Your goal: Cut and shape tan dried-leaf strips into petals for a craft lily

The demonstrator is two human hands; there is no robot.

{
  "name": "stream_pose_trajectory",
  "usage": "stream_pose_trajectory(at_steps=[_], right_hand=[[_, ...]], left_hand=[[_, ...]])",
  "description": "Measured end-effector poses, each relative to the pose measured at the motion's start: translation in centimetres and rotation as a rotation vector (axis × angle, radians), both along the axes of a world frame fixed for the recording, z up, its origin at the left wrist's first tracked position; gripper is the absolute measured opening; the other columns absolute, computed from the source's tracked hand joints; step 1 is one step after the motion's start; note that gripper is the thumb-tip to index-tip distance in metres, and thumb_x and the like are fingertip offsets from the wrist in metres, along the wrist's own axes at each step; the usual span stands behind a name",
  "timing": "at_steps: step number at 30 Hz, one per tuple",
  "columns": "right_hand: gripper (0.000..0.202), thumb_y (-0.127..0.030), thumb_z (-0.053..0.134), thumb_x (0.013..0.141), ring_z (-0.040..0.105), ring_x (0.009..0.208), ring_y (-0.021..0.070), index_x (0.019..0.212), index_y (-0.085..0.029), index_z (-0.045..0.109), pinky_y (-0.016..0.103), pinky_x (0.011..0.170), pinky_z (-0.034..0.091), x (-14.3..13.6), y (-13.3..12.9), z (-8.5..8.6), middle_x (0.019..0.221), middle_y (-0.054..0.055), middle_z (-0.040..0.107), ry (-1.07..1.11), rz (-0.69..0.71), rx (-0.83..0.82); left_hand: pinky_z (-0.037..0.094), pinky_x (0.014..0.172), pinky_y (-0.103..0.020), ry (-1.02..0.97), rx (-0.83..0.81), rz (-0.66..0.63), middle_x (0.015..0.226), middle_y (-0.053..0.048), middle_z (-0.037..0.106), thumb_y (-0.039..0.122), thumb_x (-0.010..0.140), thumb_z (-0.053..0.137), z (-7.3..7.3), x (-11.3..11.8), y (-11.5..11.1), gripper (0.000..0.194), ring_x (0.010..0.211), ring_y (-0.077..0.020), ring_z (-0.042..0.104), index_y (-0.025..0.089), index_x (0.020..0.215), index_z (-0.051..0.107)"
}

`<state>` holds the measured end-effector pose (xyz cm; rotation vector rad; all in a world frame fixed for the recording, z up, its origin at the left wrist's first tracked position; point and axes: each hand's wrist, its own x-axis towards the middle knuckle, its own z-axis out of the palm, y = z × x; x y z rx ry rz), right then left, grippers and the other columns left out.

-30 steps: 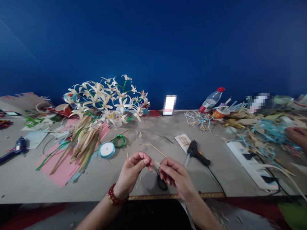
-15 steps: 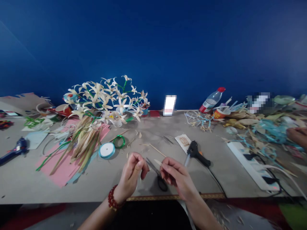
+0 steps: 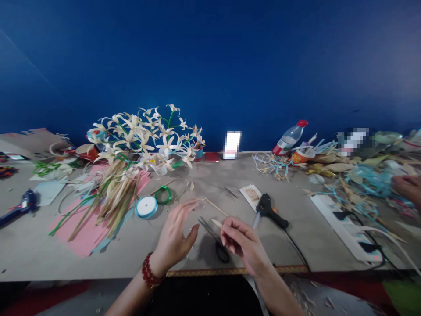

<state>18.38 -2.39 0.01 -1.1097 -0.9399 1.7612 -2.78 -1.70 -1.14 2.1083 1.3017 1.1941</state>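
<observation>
My left hand [image 3: 176,235] hovers over the table's near side, fingers stretched out and thumb apart, with nothing in it; its fingertips are a little blurred. Between finger and thumb, my right hand [image 3: 241,241] pinches a small pale petal-like strip [image 3: 217,223], its pointed end facing left. Dark-handled scissors [image 3: 221,252] lie on the table between my hands, blades toward the far left. Past my fingers rests a thin pale stick [image 3: 213,205]. A white-and-blue ribbon spool [image 3: 146,207] and a green coil [image 3: 163,194] lie left of centre.
White flowers [image 3: 144,136] stand at the back left, with dried husks [image 3: 118,193] before them. A black glue gun [image 3: 271,210] and a power strip [image 3: 345,230] lie right; a blue glue gun [image 3: 28,204] is far left. A bottle [image 3: 289,138] leans behind. Another person's hand [image 3: 408,186] shows at right.
My left hand has opened from curled fingers and shifted slightly left, its fingers now stretched forward. My right hand keeps its pinch on the strip, almost unmoved.
</observation>
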Motion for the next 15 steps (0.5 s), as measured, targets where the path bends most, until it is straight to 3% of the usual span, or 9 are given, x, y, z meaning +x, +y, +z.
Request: stream_pose_trajectory(at_steps=[3,7,10,13,15], right_hand=[[0.036,-0.045,0.073,0.077,0.039,0.044,0.0047,0.066,-0.016,0.054,0.017,0.042,0.025,-0.3,0.0,-0.2,0.057,-0.003,0.055,-0.001,0.026,-0.016],[0.037,-0.049,0.07,0.079,0.039,0.044,0.0058,0.068,-0.017,0.055,0.017,0.041,0.025,-0.6,-0.1,-0.5,0.056,-0.002,0.056,0.012,0.041,-0.006],[0.037,-0.052,0.058,0.088,0.042,0.045,0.0074,0.078,-0.017,0.061,0.018,0.042,0.03,-0.6,-0.3,-0.3,0.062,0.0,0.058,-0.043,0.012,0.107],[0.025,-0.042,0.061,0.088,0.049,0.053,0.0098,0.094,-0.018,0.063,0.021,0.049,0.04,-0.7,-0.6,0.1,0.075,0.001,0.062,-0.228,-0.051,0.336],[0.017,-0.034,0.064,0.087,0.052,0.058,0.0114,0.095,-0.019,0.062,0.021,0.054,0.043,-0.8,-0.7,0.3,0.075,0.001,0.062,-0.371,-0.084,0.476]], left_hand=[[0.041,0.105,-0.047,0.103,0.183,-0.076,0.132,-0.014,0.059,0.014,0.086,0.062,0.8,0.3,0.4,0.045,0.123,-0.0262,0.053,0.02,0.129,0.052],[0.039,0.106,-0.048,0.07,0.261,-0.19,0.099,-0.004,0.072,0.008,0.085,0.063,1.5,1.4,0.6,0.023,0.098,-0.0203,0.064,0.023,0.103,0.064],[0.046,0.097,-0.042,-0.106,0.113,-0.14,0.081,-0.002,0.07,0.009,0.087,0.06,1.6,2.4,0.4,0.012,0.083,-0.0174,0.065,0.021,0.09,0.063],[0.051,0.081,-0.033,-0.254,-0.12,-0.11,0.08,-0.004,0.068,0.014,0.087,0.059,1.8,2.9,0.1,0.007,0.08,-0.0177,0.064,0.019,0.084,0.062],[0.051,0.074,-0.029,-0.309,-0.222,-0.109,0.079,-0.004,0.067,0.015,0.087,0.058,1.8,3.2,-0.1,0.008,0.079,-0.0179,0.064,0.018,0.08,0.061]])
